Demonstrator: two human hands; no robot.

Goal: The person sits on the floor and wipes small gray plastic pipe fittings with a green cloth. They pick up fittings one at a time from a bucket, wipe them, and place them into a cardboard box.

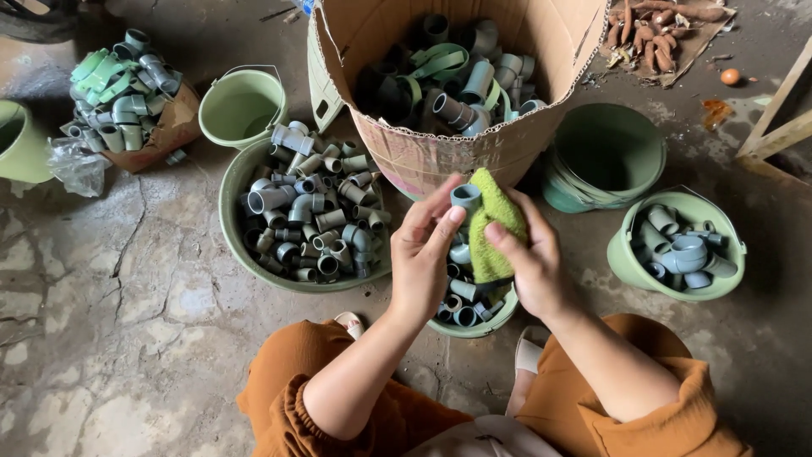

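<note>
Single head view, steeply downward, close above the hands and floor point(101, 338).

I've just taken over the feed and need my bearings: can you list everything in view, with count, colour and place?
pipe fitting: one, grey, held at the left fingertips
cloth: one, yellow-green, in the right hand against the fitting
small bowl: one, pale green, holds grey fittings, under the hands
large basin: one, green, full of grey fittings, left of centre
cardboard box: one, brown, open, holds fittings, top centre
empty bucket: one, green, upper left
stacked basins: several, green, right of the box
right bucket: one, green, holds fittings, far right
fittings pile: many, grey and green, on a brown box, top left
left hand: one, pinching the fitting
right hand: one, gripping the cloth
</note>
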